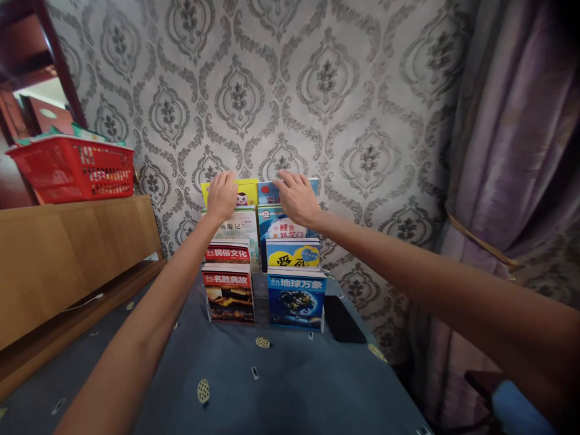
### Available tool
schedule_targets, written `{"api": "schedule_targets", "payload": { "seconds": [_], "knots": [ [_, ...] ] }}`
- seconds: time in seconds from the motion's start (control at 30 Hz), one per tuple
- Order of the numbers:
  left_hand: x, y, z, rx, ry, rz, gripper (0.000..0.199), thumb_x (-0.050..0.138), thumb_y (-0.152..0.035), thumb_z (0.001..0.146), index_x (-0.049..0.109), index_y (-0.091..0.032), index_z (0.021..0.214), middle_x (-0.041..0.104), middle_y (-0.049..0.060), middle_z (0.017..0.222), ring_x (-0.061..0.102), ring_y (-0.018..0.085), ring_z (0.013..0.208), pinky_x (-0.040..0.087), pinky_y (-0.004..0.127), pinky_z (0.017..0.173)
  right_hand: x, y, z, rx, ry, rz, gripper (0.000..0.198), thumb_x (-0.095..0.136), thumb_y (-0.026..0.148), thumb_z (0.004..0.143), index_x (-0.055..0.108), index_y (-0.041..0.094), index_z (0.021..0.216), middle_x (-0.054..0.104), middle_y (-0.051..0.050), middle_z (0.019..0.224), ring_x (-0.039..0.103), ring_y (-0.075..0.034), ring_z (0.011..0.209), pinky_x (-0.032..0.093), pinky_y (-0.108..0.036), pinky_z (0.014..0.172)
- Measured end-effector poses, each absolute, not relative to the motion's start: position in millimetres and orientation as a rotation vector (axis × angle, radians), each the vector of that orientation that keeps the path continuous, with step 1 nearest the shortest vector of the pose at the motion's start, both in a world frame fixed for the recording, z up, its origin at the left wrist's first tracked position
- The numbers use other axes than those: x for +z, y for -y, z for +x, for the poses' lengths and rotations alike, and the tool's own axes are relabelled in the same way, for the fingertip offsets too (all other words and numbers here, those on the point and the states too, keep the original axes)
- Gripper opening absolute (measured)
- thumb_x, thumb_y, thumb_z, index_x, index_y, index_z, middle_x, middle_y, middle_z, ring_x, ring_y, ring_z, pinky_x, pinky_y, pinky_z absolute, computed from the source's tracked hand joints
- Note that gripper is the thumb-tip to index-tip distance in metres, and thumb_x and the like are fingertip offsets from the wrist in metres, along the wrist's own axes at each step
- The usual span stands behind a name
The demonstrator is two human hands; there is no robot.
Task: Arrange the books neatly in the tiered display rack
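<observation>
A stepped book rack with a clear front holds two columns of children's books. At the top left, my left hand lies against a yellow book, fingers stretched up to its upper edge. My right hand is spread over the top of a blue book in the back right column, partly covering it. Below them stand a pale green-white book, a blue book with a white bubble, a red-titled book, a yellow-and-blue book, a red-topped book and an Earth-cover book.
A black phone-like slab lies right of the rack on the dark patterned tablecloth. At left a red basket sits on a wooden cabinet. Patterned wall stands behind; a purple curtain hangs at right.
</observation>
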State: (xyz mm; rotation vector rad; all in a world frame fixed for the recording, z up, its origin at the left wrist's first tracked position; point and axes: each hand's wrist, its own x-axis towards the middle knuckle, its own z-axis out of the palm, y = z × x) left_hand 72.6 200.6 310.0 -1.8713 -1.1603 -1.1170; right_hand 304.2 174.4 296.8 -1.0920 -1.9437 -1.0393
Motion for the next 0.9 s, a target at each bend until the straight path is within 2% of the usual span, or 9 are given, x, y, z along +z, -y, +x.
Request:
{"api": "schedule_targets", "payload": {
  "seconds": [0.17,0.3,0.4,0.6,0.9],
  "knots": [
    [326,-211,88,-0.880,1.230,-1.931,0.046,0.041,-0.012,0.095,0.053,-0.012,0.139,0.061,0.018,0.139,0.052,0.033,0.134,0.027,0.052,0.120,305,-177,297,-1.019,1.997,-1.177,0.045,0.036,0.009,0.098,0.052,0.013,0.140,0.056,-0.018,0.148,0.051,-0.032,0.132,0.034,-0.050,0.110],
    [326,-213,88,-0.821,1.227,-1.940,0.039,0.045,-0.009,0.089,0.061,-0.013,0.125,0.067,0.017,0.124,0.059,0.033,0.122,0.037,0.047,0.110,303,-181,298,-1.030,1.999,-1.191,0.044,0.039,0.009,0.097,0.052,0.014,0.138,0.062,-0.016,0.140,0.054,-0.031,0.127,0.033,-0.047,0.108],
    [326,-212,87,-0.836,1.240,-1.923,0.033,0.047,-0.009,0.089,0.062,-0.014,0.118,0.068,0.016,0.117,0.060,0.031,0.118,0.039,0.042,0.105,301,-185,301,-1.045,1.990,-1.136,0.044,0.039,0.009,0.096,0.052,0.014,0.137,0.063,-0.015,0.138,0.054,-0.031,0.125,0.032,-0.046,0.107],
    [326,-212,88,-0.829,1.239,-1.899,0.027,0.044,-0.009,0.091,0.061,-0.013,0.111,0.068,0.016,0.114,0.060,0.032,0.115,0.038,0.041,0.102,298,-187,305,-1.048,1.988,-1.074,0.047,0.043,0.009,0.094,0.051,0.015,0.140,0.062,-0.016,0.139,0.053,-0.032,0.125,0.032,-0.049,0.106],
    [327,-211,86,-0.831,1.238,-1.905,0.032,0.037,-0.007,0.092,0.062,-0.015,0.110,0.069,0.016,0.112,0.060,0.032,0.113,0.039,0.044,0.102,300,-177,303,-1.026,1.998,-1.108,0.044,0.038,0.007,0.095,0.054,0.016,0.135,0.064,-0.014,0.137,0.055,-0.030,0.123,0.032,-0.046,0.106]
  ]
}}
